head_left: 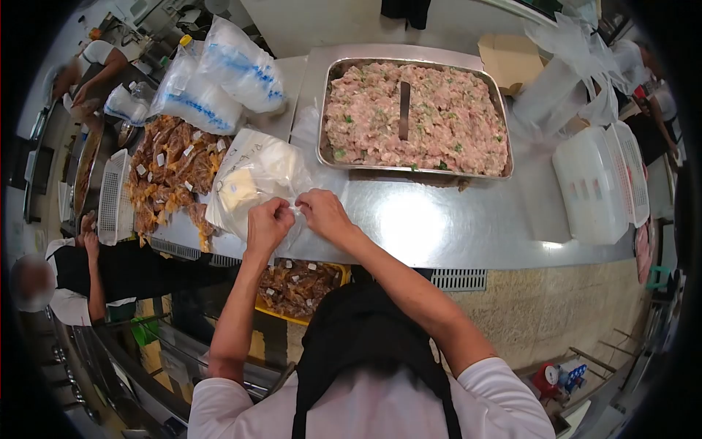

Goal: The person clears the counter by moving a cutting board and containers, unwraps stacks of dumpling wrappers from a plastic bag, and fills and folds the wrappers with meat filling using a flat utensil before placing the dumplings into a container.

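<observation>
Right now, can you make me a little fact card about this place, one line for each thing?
left hand: pinching the clear bag
right hand: pinching it too, close beside the left
inside the bag: something pale; can't tell what
big metal tray: full of pink minced meat with green bits
on the meat: a dark strip
left of the clear bag: heap of small brown-filled bags
under everything: shiny metal table

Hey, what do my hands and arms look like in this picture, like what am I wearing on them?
Both hands, left and right, are bare, with no gloves visible. The forearms are bare too; short white sleeves cover the upper arms, beside a black apron.
</observation>
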Available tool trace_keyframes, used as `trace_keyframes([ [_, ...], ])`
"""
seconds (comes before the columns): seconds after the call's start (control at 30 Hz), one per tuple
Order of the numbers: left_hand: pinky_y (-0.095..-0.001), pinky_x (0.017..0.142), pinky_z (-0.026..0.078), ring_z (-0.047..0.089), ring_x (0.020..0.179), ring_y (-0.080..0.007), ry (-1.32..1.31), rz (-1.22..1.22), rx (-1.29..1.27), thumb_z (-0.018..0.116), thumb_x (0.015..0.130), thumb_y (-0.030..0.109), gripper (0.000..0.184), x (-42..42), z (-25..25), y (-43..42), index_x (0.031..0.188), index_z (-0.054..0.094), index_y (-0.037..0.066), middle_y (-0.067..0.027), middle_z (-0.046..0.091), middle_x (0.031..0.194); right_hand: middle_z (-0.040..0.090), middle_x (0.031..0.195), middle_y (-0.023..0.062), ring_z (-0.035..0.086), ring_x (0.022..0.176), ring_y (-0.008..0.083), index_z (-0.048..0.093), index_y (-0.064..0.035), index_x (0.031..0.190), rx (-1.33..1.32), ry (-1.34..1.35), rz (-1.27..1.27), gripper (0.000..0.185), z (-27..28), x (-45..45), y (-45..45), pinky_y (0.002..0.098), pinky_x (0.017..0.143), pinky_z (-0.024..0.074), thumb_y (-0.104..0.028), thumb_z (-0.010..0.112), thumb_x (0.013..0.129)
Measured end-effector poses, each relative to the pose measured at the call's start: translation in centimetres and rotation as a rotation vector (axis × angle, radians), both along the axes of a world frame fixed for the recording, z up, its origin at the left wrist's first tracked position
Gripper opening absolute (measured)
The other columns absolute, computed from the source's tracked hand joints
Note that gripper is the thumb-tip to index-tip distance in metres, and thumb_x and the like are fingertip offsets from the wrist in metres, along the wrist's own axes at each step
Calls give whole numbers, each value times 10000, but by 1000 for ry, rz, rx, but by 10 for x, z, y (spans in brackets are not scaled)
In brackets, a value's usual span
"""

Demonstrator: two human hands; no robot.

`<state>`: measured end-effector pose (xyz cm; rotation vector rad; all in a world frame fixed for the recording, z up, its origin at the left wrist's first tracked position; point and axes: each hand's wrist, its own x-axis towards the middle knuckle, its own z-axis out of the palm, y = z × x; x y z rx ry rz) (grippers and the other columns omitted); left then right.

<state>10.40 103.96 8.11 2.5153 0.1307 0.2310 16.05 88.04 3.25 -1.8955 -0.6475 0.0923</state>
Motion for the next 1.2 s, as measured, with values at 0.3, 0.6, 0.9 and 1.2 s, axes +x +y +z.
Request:
trace_keyframes([
  [0.3, -328, 634, 553, 716, 655, -243, -54, 68, -63, 719, 820, 75, 133, -12, -15, -7, 907, 719, -25, -181, 705, 738, 719, 981, 156, 685, 919, 322, 730, -29, 1057, 25, 242, 390, 195, 25, -28, -94, 395, 835, 530, -106, 655, 894],
  [0.6, -380, 598, 501, 651, 615, -238, 986, -318, -283, 688, 927, 268, 285, -141, -62, -15, 933, 700, -16, -151, 660, 699, 583, 1425, 127, 521, 1333, 314, 601, -105, 1390, -478, 919, 630, 722, -71, -97, -185, 423, 1109, 396, -676, 403, 994],
  [0.9, -351, 709, 506, 650, 753, -190, 871, -157, -306, 697, 946, 364, 404, -202, -59, -57, 1005, 696, -36, -121, 708, 820, 525, 1480, 124, 476, 1358, 274, 544, -57, 1438, -200, 1315, 745, 806, -117, -110, -202, 405, 1130, 362, -696, 496, 950],
  [1.2, -322, 710, 512, 656, 754, -213, 924, -141, -384, 736, 921, 243, 321, -175, -64, -87, 1125, 707, -3, -162, 700, 827, 695, 1209, 103, 643, 1069, 236, 678, -60, 1279, -252, 1154, 86, 545, -100, -151, -305, 355, 956, 502, -504, 465, 1046],
])
